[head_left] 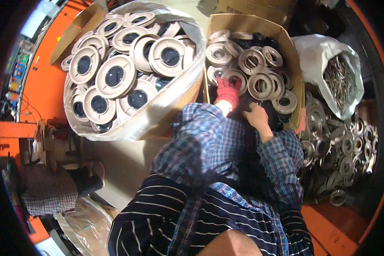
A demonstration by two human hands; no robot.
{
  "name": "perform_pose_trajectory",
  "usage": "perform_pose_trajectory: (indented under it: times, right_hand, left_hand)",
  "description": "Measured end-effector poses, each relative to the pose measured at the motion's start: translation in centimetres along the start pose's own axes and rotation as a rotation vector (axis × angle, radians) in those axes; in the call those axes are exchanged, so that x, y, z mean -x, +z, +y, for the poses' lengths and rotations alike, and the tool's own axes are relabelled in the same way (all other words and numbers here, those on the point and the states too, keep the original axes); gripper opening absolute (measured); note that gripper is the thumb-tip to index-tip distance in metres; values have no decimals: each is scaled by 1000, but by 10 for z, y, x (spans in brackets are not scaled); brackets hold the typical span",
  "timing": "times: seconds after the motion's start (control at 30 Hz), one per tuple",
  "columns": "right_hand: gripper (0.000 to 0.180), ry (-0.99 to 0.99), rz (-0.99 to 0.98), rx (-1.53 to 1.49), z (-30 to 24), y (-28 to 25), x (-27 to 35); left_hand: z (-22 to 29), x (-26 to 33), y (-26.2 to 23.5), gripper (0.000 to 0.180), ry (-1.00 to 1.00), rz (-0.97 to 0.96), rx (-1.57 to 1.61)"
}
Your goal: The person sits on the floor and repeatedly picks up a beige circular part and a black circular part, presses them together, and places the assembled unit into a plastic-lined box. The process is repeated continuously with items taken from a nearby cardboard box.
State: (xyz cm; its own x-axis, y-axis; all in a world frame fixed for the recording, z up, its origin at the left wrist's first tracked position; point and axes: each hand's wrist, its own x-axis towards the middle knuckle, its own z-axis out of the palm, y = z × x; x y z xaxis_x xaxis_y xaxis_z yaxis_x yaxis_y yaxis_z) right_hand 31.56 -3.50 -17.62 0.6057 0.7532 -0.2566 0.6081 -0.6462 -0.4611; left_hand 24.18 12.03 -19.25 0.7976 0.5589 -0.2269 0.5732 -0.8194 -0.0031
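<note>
Beige rings (251, 52), cardboard box (245, 20).
Red-gloved left hand (227, 91) is touching one ring (235, 71); bare right hand (257, 116) is hanging nearby; cannot tell whether either grip is closed.

Red glove on left hand (228, 92): matt cloth. Ring (243, 81) at its fingertips: smooth beige, plastic-looking, low sheen. Box (243, 21) around both hands: matt brown cardboard. Left of left hand, beige discs (154, 56): smooth, satin; black centres (114, 76) glossier. Liner (175, 96) around discs: glossy, crinkled clear plastic film. Right of right hand (257, 115), sack (313, 53): creased white plastic; strips (339, 79) inside: dull metal. Plaid sleeves (209, 132) behind hands: soft matt cloth.
</note>
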Motion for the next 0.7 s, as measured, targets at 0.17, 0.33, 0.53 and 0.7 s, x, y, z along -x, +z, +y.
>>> perform_pose_trajectory:
  times: [0.17,0.33,0.53,0.7]
  right_hand:
    - [40,116,23,-733,-9,-29,-6]
    - [23,24,90,-1195,-12,-73,24]
    - [27,-189,120,-1088,-43,-111,117]
    - [70,-511,176,-895,-84,-85,172]
  left_hand:
    - [7,0,7,51,4,117,-93]
    - [-18,39,-58,49,-137,293,772]
    - [-43,144,-104,30,88,-194,2611]
    - [6,194,-68,32,167,360,2129]
